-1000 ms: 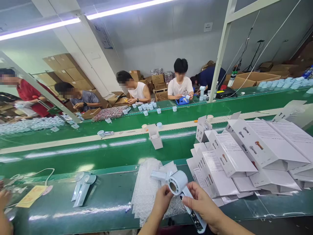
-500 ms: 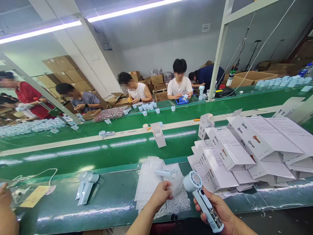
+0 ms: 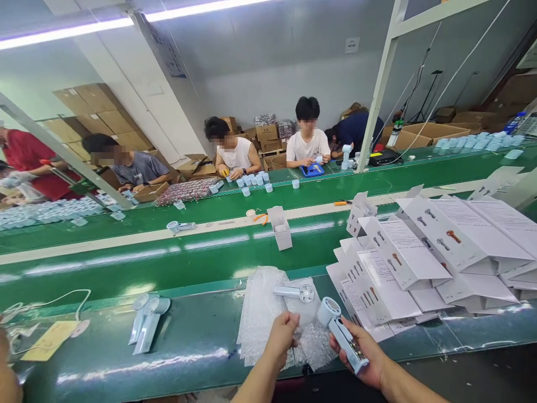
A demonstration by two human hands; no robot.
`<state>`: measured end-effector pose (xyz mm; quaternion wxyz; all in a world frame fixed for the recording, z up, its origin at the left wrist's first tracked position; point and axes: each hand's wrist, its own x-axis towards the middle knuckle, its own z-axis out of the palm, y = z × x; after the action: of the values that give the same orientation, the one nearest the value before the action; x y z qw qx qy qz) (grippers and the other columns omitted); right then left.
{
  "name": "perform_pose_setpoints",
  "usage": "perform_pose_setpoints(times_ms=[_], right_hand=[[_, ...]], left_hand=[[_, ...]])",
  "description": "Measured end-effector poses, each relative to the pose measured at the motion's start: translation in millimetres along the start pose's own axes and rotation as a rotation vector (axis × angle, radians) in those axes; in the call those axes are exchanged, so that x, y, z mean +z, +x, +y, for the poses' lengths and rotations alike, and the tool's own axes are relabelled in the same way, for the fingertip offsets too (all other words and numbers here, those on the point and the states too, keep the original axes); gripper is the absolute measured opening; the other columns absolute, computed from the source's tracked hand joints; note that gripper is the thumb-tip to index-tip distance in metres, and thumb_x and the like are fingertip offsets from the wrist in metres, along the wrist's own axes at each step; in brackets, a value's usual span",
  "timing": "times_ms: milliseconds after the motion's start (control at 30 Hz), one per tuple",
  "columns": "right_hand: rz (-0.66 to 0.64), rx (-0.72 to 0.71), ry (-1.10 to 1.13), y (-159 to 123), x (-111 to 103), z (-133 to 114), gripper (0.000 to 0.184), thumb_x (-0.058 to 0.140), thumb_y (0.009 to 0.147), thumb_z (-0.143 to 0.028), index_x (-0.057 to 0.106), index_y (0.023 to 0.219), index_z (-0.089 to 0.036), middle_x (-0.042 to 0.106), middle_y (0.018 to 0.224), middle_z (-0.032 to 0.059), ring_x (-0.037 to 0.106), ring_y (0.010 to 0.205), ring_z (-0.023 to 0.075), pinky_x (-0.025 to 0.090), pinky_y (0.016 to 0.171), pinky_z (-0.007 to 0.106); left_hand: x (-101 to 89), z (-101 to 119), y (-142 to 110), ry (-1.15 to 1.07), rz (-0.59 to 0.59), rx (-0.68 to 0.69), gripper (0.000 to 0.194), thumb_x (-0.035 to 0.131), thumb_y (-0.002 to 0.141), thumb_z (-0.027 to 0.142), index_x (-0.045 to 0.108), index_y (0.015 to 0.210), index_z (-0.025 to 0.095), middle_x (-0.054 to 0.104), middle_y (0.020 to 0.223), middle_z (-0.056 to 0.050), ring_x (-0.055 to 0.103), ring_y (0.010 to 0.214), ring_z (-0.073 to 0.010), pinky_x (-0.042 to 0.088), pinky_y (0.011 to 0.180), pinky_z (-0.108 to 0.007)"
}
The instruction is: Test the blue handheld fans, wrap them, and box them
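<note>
Handheld fan point(image 3: 340, 330): pale blue-white, round head with a ring opening, long flat handle with dark markings down its face. It is gripped by the handle in the right hand point(image 3: 364, 352), fingers closed around it, head tilted up and to the left, just above the near edge of the green surface point(image 3: 188, 336). Left hand point(image 3: 282, 334): fingers pinched together on a clear bubble-wrap bag point(image 3: 302, 327), just beside the fan head. Under both hands lies a stack of bubble-wrap bags point(image 3: 258, 313); a second fan point(image 3: 294, 291) rests on it, on its side. To the right, touching the stack's edge, a heap of flat white cartons point(image 3: 419, 257) printed with fan pictures. Far left: two grey fan parts point(image 3: 146, 324) and a yellow tag point(image 3: 44, 340). One upright open carton point(image 3: 281, 228) stands on the belt behind. Other people sit working across the belt.
</note>
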<state>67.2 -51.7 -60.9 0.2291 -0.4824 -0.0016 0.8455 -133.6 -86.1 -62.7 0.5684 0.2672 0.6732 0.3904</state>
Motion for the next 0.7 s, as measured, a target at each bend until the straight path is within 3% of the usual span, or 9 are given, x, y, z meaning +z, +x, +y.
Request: perform_pose_setpoints(times_ms=[133,300,367,433,500,567,633,700], right_hand=[[0.051,-0.045,-0.072,27,-12,19,0.029,0.072,0.074,-0.040,0.060,0.078,-0.014,0.068,0.061,0.0057,0.070,0.063,0.0188,0.046,0.037,0.015],[0.042,-0.094,-0.064,39,-5,25,0.028,0.071,0.076,-0.039,0.061,0.079,-0.013,0.068,0.060,0.0042,0.069,0.060,0.0157,0.047,0.038,0.015],[0.042,-0.100,-0.046,30,-3,19,0.026,0.068,0.078,-0.038,0.061,0.080,-0.013,0.068,0.061,0.0040,0.069,0.062,0.0150,0.046,0.038,0.014],[0.016,-0.085,-0.019,12,-3,11,0.026,0.066,0.080,-0.038,0.061,0.083,-0.013,0.069,0.064,0.0046,0.069,0.062,0.0148,0.046,0.038,0.014],[-0.073,-0.073,0.000,-11,-3,3,0.027,0.066,0.080,-0.038,0.062,0.087,-0.012,0.070,0.071,0.0057,0.069,0.063,0.0154,0.047,0.037,0.016],[-0.243,-0.096,-0.021,-34,5,-6,0.030,0.069,0.077,-0.039,0.063,0.089,-0.012,0.071,0.077,0.0068,0.068,0.064,0.0171,0.048,0.036,0.018],[-0.458,-0.099,-0.114,-51,21,-12,0.036,0.072,0.072,-0.039,0.063,0.095,-0.012,0.070,0.081,0.0084,0.069,0.066,0.0204,0.051,0.038,0.021],[-0.660,-0.054,-0.244,-60,42,-16,0.049,0.076,0.069,-0.035,0.058,0.109,-0.015,0.068,0.088,0.0092,0.070,0.067,0.0227,0.054,0.041,0.024]], left_hand=[[-23.6,31,-13,-0.027,-0.081,0.084,0.045,0.070,0.056,0.060,0.053,0.066,0.019,0.039,0.054,0.008,0.034,0.050,-0.0076,0.023,0.044,-0.020],[-42.7,72,-36,-0.057,-0.218,0.114,0.043,0.075,0.055,0.053,0.065,0.069,0.014,0.049,0.054,0.004,0.038,0.050,-0.0081,0.027,0.047,-0.022],[-51.9,86,-47,-0.075,-0.207,0.138,0.039,0.076,0.055,0.050,0.064,0.068,0.014,0.049,0.054,0.004,0.037,0.049,-0.0077,0.026,0.047,-0.022],[-61.4,97,-58,-0.056,-0.084,0.218,0.033,0.074,0.057,0.046,0.060,0.064,0.016,0.046,0.053,0.006,0.034,0.049,-0.0075,0.025,0.047,-0.022],[-66.6,104,-66,0.057,0.099,0.337,0.027,0.070,0.063,0.042,0.056,0.060,0.018,0.045,0.052,0.006,0.035,0.050,-0.0084,0.026,0.050,-0.022],[-63.3,105,-70,0.250,0.207,0.425,0.022,0.064,0.067,0.036,0.054,0.058,0.019,0.046,0.052,0.005,0.039,0.052,-0.0104,0.029,0.052,-0.023],[-51.3,100,-70,0.401,0.180,0.451,0.014,0.060,0.067,0.028,0.055,0.058,0.020,0.050,0.055,0.003,0.044,0.057,-0.0130,0.032,0.055,-0.024],[-35.8,91,-68,0.404,0.098,0.431,0.008,0.057,0.064,0.022,0.053,0.057,0.020,0.052,0.058,0.003,0.046,0.061,-0.0141,0.033,0.057,-0.024]])
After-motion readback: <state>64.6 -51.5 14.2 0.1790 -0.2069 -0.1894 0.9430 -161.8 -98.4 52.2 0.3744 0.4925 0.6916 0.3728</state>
